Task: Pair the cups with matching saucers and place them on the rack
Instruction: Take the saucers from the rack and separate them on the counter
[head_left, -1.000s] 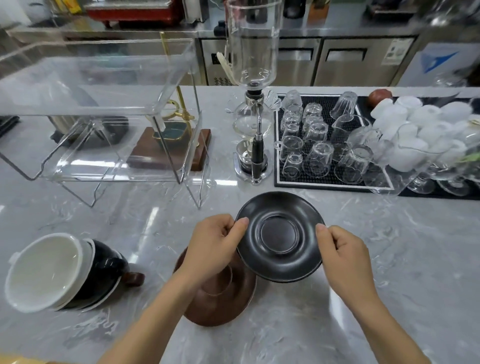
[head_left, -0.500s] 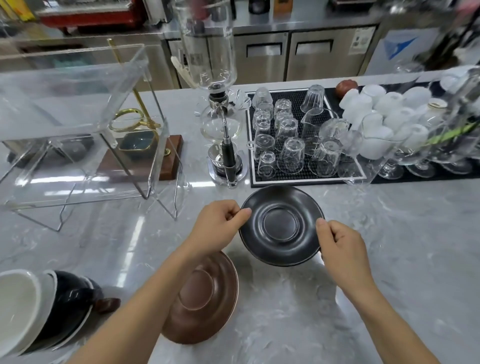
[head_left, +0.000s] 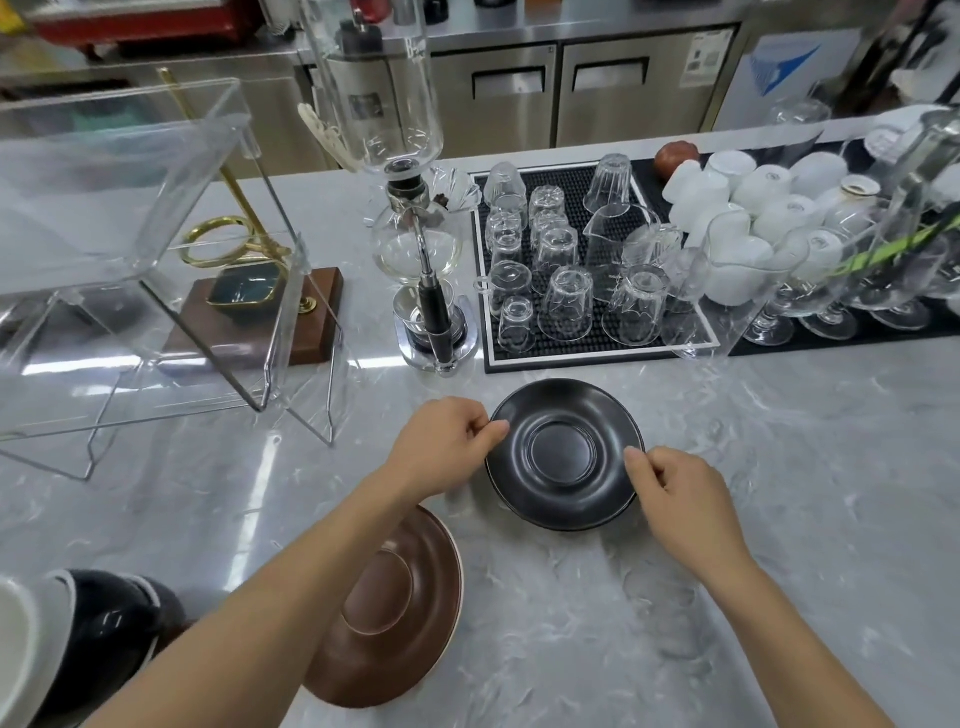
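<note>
A black saucer (head_left: 563, 452) sits in the middle of the marble counter, level and low, seemingly resting on it. My left hand (head_left: 441, 447) pinches its left rim and my right hand (head_left: 675, 493) pinches its right rim. A brown saucer (head_left: 400, 618) lies flat nearer to me, partly under my left forearm. At the bottom left lie stacked cups on their sides: a white cup (head_left: 15, 649) nested against a black cup (head_left: 104, 634). The clear acrylic rack (head_left: 130, 249) stands at the far left.
A glass siphon coffee maker (head_left: 415, 234) stands just behind the black saucer. A black mat (head_left: 602, 353) with several upturned glasses is at the back right, with white cups (head_left: 753, 208) and stemmed glasses beyond. A wooden base with a brass stand (head_left: 260, 306) sits behind the rack.
The black saucer has come off the brown saucer, moved away from me and gone from tilted to level, low over the counter. Both hands kept their hold on its rim.
</note>
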